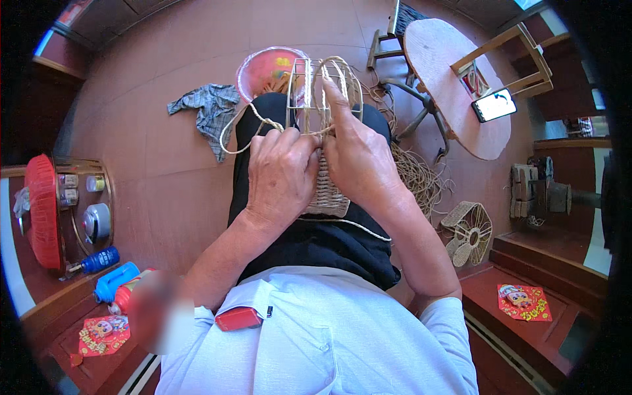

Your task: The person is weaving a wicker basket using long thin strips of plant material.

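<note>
Pale shirt [296, 349] nearest; past it, a partly woven frame [327, 194] lies on the lap [280, 247] between left hand [280, 164], pinching cord [270, 122] narrowly, and right hand [361, 155], forefinger extended, whose grip I cannot tell

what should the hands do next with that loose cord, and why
Perhaps gently draw the looped cord snug: it bows out slack beside the left hand, and both hands meet at the upper edge of the woven section, with open wire frame beyond.
</note>
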Demonstrator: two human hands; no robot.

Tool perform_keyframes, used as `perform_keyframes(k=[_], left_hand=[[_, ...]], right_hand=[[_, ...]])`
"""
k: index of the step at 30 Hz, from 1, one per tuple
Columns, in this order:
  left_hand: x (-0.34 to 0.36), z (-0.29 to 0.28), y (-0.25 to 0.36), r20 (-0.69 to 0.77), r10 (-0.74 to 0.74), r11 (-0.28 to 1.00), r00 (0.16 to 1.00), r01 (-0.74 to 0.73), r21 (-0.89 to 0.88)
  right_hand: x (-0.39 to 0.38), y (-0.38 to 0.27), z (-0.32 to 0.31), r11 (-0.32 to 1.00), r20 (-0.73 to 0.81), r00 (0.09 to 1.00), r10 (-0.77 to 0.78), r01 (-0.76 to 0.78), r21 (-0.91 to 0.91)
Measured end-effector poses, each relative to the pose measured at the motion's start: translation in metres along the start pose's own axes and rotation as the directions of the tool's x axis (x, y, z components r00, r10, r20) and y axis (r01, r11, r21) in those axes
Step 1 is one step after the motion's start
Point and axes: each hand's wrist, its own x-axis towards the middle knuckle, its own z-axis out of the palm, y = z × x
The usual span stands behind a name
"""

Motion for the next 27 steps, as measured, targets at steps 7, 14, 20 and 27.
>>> perform_keyframes(k=[7,14,20,27], left_hand=[[-0.008,-0.008,-0.013,-0.078,-0.033,0.996,0.996,0.026,-0.086],[-0.016,-0.02,-0.057,-0.082,-0.496,0.692,0.864,0.337,-0.639],[-0.017,-0.033,-0.046,0.271,-0.39,0.722,0.88,0.475,-0.503],[-0.018,-0.093,-0.132,0.331,-0.546,0.046,0.77,0.422,-0.906]], right_hand=[[-0.018,0.017,0.02,0.971,-0.359,0.92,-0.156,0.209,0.114],[-0.032,0.028,0.018,0.376,-0.059,0.963,0.261,-0.045,0.925],[-0.034,0.038,0.012,0.185,0.041,0.967,0.252,-0.09,0.979],[-0.034,0.046,0.01,0.133,0.081,0.965,0.248,-0.116,0.984]])
